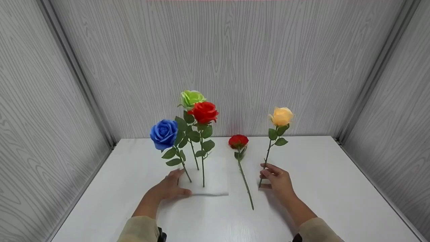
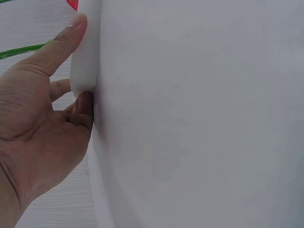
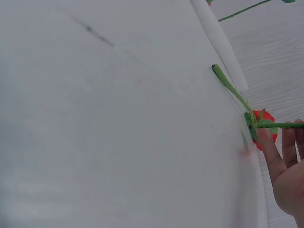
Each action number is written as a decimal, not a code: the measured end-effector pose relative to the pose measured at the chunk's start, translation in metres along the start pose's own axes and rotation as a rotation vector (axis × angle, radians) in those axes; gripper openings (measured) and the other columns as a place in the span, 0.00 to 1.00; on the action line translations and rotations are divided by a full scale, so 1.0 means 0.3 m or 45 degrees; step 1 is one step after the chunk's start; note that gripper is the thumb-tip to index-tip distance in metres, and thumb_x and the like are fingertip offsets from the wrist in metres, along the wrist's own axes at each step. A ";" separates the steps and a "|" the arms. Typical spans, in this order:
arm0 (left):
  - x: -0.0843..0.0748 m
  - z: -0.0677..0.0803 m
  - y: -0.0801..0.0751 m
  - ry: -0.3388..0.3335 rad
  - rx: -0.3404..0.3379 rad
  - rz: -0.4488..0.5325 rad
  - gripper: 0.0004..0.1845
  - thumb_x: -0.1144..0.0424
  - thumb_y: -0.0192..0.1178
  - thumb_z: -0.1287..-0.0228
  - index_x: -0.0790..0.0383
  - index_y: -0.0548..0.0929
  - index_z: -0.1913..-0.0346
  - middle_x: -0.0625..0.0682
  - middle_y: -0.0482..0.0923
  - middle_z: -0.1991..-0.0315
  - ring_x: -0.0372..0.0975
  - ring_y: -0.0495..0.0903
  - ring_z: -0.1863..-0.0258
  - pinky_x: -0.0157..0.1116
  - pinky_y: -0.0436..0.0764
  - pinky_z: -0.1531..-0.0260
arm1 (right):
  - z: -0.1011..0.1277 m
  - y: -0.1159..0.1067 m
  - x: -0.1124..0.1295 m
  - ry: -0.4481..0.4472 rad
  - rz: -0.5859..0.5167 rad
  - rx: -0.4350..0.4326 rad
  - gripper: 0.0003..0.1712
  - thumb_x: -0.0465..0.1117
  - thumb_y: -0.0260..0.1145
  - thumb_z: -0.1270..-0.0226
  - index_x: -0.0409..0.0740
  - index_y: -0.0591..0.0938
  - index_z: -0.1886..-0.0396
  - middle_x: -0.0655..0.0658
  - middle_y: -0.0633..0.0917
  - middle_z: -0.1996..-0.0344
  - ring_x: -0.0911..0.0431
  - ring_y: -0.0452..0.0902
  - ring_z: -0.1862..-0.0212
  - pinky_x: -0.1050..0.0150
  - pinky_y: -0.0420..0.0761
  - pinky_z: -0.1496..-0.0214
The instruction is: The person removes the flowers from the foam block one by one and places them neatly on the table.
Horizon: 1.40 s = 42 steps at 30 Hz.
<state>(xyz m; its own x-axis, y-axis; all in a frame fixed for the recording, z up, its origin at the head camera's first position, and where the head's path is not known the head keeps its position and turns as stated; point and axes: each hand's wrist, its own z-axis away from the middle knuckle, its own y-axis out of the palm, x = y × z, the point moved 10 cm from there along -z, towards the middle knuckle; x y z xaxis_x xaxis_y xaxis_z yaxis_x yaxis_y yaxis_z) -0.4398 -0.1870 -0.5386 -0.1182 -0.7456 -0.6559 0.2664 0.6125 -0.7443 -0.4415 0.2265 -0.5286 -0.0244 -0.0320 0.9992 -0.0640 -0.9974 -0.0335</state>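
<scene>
A white block (image 1: 216, 183) lies on the white table, with a blue rose (image 1: 164, 134), a green rose (image 1: 192, 98) and a red rose (image 1: 205, 112) standing in it on leafy stems. My left hand (image 1: 171, 186) grips the block's left end, thumb at the front edge. In the left wrist view the thumb and fingers lie against the white block (image 2: 85, 61). My right hand (image 1: 280, 183) pinches the lower stem of a pale orange rose (image 1: 282, 116), held upright, bloom on top. Between the block and this hand, another red rose (image 1: 239, 142) lies on the table.
The white table (image 1: 322, 188) reaches back to a grey wood-grain panel (image 1: 268, 60). Similar panels stand at the left (image 1: 40, 111) and right (image 1: 389, 101). The loose red rose's stem (image 1: 247, 185) points toward the table's front.
</scene>
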 end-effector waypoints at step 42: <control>-0.016 0.010 -0.005 0.010 0.005 0.016 0.59 0.46 0.81 0.39 0.67 0.59 0.14 0.72 0.54 0.14 0.66 0.54 0.14 0.64 0.59 0.16 | 0.034 -0.129 -0.035 0.108 0.338 0.008 0.19 0.34 0.68 0.22 0.37 0.86 0.35 0.43 0.86 0.57 0.54 0.88 0.60 0.60 0.91 0.64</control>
<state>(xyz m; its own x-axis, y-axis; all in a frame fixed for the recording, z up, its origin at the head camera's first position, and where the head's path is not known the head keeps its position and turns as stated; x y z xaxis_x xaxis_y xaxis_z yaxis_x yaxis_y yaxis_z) -0.4367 -0.1851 -0.5340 -0.1226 -0.7355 -0.6664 0.2719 0.6209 -0.7352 -0.4287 0.2647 -0.5376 -0.1228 -0.2871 0.9500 -0.0379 -0.9552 -0.2935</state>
